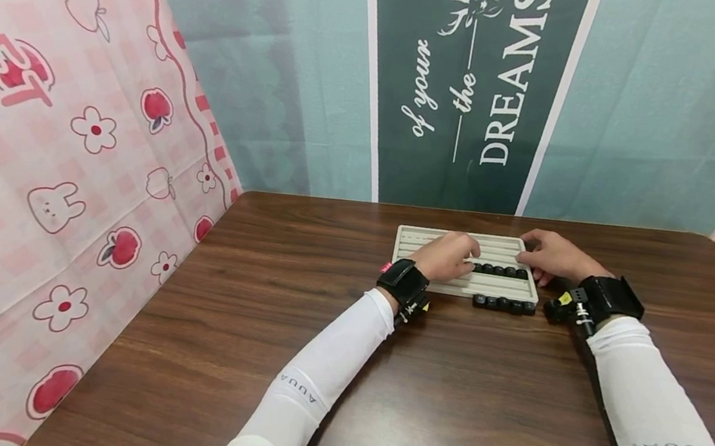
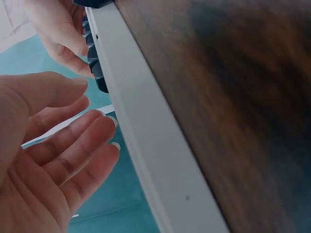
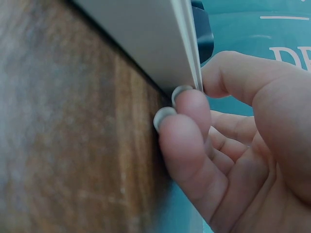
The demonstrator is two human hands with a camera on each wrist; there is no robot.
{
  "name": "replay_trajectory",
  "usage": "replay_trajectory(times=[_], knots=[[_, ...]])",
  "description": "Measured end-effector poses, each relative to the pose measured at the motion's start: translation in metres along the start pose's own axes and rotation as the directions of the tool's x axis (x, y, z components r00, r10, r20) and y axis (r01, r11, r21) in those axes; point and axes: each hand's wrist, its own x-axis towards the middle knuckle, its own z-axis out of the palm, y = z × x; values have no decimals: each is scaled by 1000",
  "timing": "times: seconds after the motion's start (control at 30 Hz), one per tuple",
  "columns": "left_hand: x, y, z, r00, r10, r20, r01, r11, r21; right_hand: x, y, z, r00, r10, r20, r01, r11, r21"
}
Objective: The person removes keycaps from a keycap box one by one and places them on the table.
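Note:
A cream ridged tray lies on the brown table. Small black keycap-like pieces stand in a row across its middle, and another row of black pieces runs along its front edge at the right. My left hand is over the tray's left half, beside the middle row. In the left wrist view, its fingers are loosely bent, with nothing visible between them. At the tray's right edge, my right hand grips the side; in the right wrist view, two fingertips press the side wall close to the table.
The wooden table extends around the tray. Behind it hangs a teal cloth with a dark lettered panel. A pink patterned cloth borders the left side. Black camera straps circle both wrists.

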Motion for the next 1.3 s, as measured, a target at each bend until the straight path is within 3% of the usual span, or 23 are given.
replay_trajectory(times=[0.2, 0.47, 0.8, 1.03, 1.3], knots=[[4, 1, 2, 999, 46, -13, -46, 999, -6, 0, 0, 0, 1000, -11, -7, 11, 1000, -4], [8, 0, 4, 1000, 27, 15, -27, 1000, -4, -2, -2, 0, 1000, -10, -1, 10, 1000, 6], [13, -3, 4, 997, 71, 45, -70, 997, -19, -3, -3, 0, 1000, -13, 2, 13, 1000, -4], [17, 3, 5, 999, 35, 34, -36, 999, 32, -2, -2, -1, 1000, -18, 2, 18, 1000, 1], [20, 2, 8, 999, 33, 14, -34, 999, 22, -1, -2, -1, 1000, -8, 3, 8, 1000, 9]])
